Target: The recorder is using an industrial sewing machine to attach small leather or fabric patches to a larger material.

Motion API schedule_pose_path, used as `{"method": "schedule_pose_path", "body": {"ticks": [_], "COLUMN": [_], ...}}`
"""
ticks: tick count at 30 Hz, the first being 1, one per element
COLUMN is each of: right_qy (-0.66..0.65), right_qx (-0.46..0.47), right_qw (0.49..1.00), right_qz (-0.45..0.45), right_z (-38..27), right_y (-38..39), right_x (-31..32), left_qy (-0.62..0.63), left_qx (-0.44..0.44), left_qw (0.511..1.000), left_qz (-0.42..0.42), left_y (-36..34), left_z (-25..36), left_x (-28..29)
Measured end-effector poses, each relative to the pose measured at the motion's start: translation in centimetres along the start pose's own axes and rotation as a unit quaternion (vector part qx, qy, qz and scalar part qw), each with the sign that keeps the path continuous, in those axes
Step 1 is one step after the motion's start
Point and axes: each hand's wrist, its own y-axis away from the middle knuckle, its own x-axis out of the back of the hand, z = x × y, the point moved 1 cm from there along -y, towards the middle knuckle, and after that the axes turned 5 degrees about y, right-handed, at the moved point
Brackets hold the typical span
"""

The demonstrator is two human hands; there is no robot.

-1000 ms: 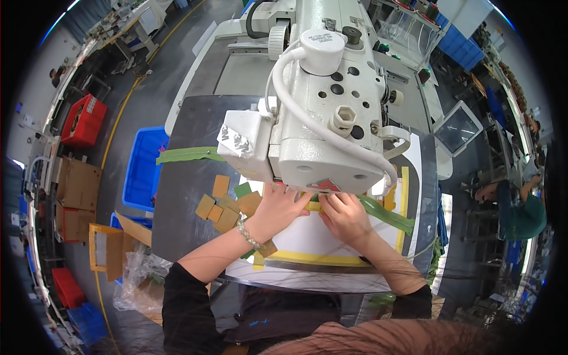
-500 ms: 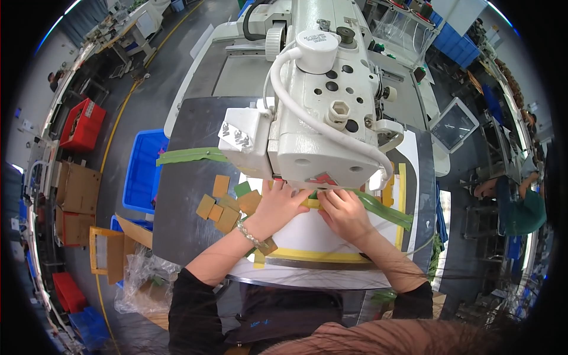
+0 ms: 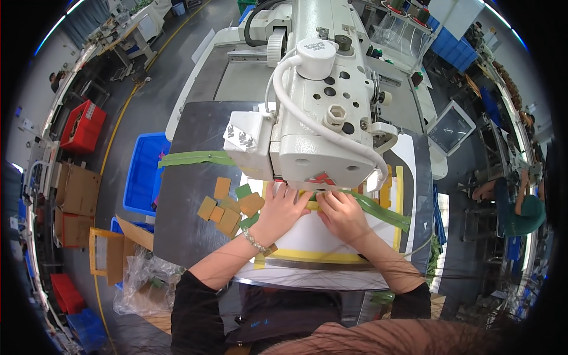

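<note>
A long green zipper runs beneath the head of a white sewing machine, its other end coming out on the left. My left hand lies flat in front of the machine head, fingers stretched and slightly apart, the thumb beside a short yellow strip. Its fingertips are partly hidden under the head. Close by on the right, my right hand has its fingers closed in a pinch at the zipper's edge. Beneath both hands is a white sheet with a yellow tape border.
Several tan and green square pieces lie left of my left hand. A blue bin stands past the table's left edge, above cardboard and clear plastic. A screen is at the right. Another person sits far right.
My left hand has shifted slightly right and its fingers lie flatter. A green piece beside its wrist shows more. My right hand stays nearly in place; the whole view has shifted slightly.
</note>
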Motion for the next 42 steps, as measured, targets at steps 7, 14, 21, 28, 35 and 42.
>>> {"method": "schedule_pose_path", "body": {"ticks": [7,14,21,28,35,42], "right_qy": [-0.001,-0.01,-0.01,-0.007,-0.006,-0.005], "right_qx": [-0.006,-0.01,-0.021,-0.011,-0.005,-0.007], "right_qw": [1.0,1.0,1.0,1.0,1.0,1.0], "right_qz": [0.0,0.005,0.007,0.005,0.004,0.007], "right_z": [0.1,-0.1,-0.3,-0.1,0.0,0.1], "right_y": [0.3,-0.1,-0.3,-0.2,-0.5,-0.4], "right_x": [-0.3,0.2,0.5,0.4,0.5,0.4], "left_qy": [0.049,0.037,0.025,0.024,0.029,0.037], "left_qx": [-0.016,-0.004,-0.027,-0.015,-0.013,-0.021], "left_qw": [0.998,0.998,0.999,0.999,0.999,0.999], "left_qz": [-0.032,-0.055,-0.016,-0.039,-0.011,-0.002], "left_y": [0.3,0.5,0.1,0.3,0.2,0.0], "left_z": [-1.3,-1.0,-1.1,-1.1,-1.5,-1.3], "left_x": [-0.2,-0.1,0.2,-0.1,-0.9,-0.4]}}
